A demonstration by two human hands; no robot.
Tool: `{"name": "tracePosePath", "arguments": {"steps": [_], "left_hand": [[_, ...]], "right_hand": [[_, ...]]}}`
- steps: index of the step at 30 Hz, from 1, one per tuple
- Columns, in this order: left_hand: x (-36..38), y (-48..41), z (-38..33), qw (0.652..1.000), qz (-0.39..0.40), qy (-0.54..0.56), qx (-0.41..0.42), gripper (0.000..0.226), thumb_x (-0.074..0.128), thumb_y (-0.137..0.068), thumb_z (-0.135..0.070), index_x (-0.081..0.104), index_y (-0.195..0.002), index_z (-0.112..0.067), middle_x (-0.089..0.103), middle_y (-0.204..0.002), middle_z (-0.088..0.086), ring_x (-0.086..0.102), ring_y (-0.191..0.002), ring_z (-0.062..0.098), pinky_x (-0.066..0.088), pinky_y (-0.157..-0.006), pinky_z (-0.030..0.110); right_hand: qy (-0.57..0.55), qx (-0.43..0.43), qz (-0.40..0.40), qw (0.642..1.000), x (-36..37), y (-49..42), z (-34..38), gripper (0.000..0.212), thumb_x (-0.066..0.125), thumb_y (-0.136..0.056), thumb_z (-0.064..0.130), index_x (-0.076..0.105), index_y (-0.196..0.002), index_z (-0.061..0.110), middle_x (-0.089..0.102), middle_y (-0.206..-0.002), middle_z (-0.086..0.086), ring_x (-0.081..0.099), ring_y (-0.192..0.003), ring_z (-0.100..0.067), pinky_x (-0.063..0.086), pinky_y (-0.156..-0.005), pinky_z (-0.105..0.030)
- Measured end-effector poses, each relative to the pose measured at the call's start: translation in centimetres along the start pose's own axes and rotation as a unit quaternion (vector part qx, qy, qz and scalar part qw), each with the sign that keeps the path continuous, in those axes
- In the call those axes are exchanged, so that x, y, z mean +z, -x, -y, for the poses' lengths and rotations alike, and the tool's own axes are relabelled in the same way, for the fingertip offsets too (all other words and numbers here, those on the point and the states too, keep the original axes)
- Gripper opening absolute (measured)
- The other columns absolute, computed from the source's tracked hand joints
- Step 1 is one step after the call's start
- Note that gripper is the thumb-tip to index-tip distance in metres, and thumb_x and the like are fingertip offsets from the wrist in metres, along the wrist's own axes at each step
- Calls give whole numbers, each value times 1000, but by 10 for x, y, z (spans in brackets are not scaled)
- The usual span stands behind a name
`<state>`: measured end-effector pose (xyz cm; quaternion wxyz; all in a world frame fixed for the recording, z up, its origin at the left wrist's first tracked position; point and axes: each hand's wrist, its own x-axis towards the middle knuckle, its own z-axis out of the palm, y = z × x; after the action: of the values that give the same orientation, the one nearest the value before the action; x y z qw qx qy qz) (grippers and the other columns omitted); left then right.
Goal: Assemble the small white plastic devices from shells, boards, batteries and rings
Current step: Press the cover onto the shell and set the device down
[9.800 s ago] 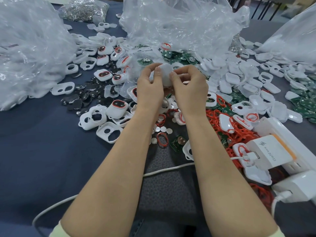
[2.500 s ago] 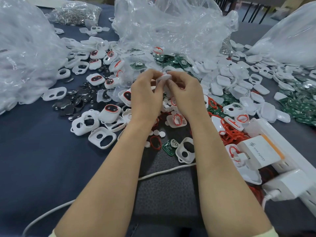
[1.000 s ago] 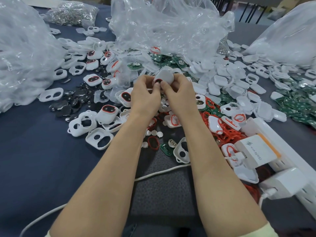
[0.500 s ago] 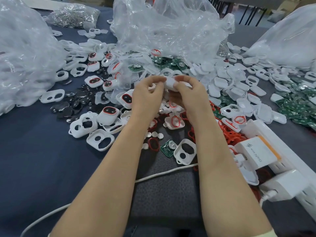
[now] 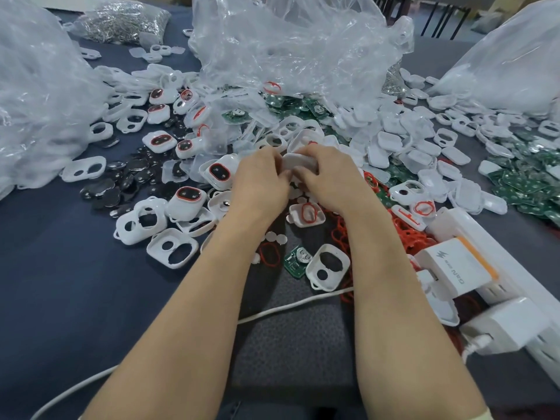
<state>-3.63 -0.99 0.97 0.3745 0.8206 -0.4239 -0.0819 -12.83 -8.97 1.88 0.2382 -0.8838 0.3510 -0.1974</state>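
Just above the surface [image 5: 60, 283], in the middle, my left hand [image 5: 260, 180] and right hand [image 5: 330, 180] each keep a tight, curled grip on one white shell [image 5: 298, 161]. They hold opposite sides, I think to squeeze it shut.

White shells [image 5: 385, 141]; batteries [image 5: 100, 189] seemingly black.

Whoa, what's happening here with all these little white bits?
A person is putting together small gadgets. The left hand and right hand both grip one small white plastic shell piece just above the pile, seemingly pressing it together. Spread over the dark blue table lie loose white plastic shells, green circuit boards, thin red rings and dark round batteries. Several finished white devices with red-ringed windows sit to the left.
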Motion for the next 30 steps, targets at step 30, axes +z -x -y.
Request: {"name": "tracePosePath", "arguments": {"steps": [30], "left_hand": [[-6, -2, -2, 957, -37, 284, -46, 37, 50, -99, -38, 68, -85, -10, 71, -74, 3, 71, -70, 16, 56, -67, 25]], "right_hand": [[-279, -8, -76, 957, 6, 5, 12, 28, 52, -80, -3, 57, -93, 22, 66, -88, 6, 66, -82, -18, 55, -68, -34]]}}
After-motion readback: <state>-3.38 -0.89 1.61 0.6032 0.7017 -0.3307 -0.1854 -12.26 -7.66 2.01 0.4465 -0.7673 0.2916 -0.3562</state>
